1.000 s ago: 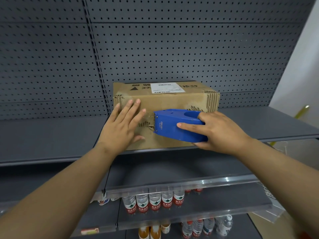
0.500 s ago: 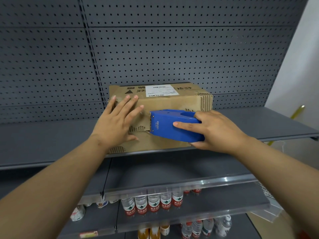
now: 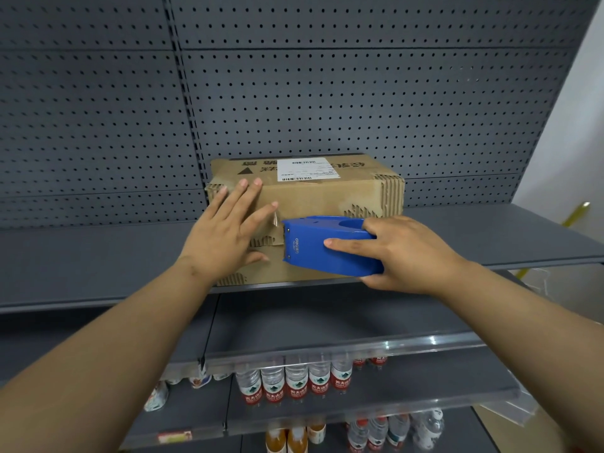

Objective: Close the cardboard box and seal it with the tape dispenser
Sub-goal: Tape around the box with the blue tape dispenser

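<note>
Left fingers (image 3: 250,191): held straight and spread, laid flat against the front face of the cardboard box (image 3: 327,197), tips pointing to about 1 o'clock; nothing is gripped.
Left hand (image 3: 222,237): pressed on the left half of the flaps; compared with a second ago it is seen set slightly higher and further left on the face, so that the seam beside the dispenser mouth is uncovered.
Right fingers (image 3: 346,245): curled round the blue tape dispenser (image 3: 327,248); the index finger is laid straight along its side toward 9 o'clock, and the thumb side is hidden behind the body.
Right hand (image 3: 402,253): kept at 3 o'clock of the dispenser, with the wrist trailing toward 4 o'clock.
Dispenser mouth: held against the box front at the seam, just right of the left hand; a short glossy strip of tape (image 3: 276,219) is now seen at its 10 o'clock, which was not apparent a second ago.
Box position: set on the grey shelf (image 3: 98,256) against the pegboard back (image 3: 327,93), flaps closed toward the viewer, shipping label (image 3: 305,170) on top.
Meaning for the task: closing is judged done; the tape start appears to be stuck down, so a pull of the dispenser toward 3 o'clock along the seam is judged to be the step in hand.
Risk: the torn corrugated edges may give the tape poor hold.
Below: bottled water (image 3: 295,377) is ranged on the lower shelf.
</note>
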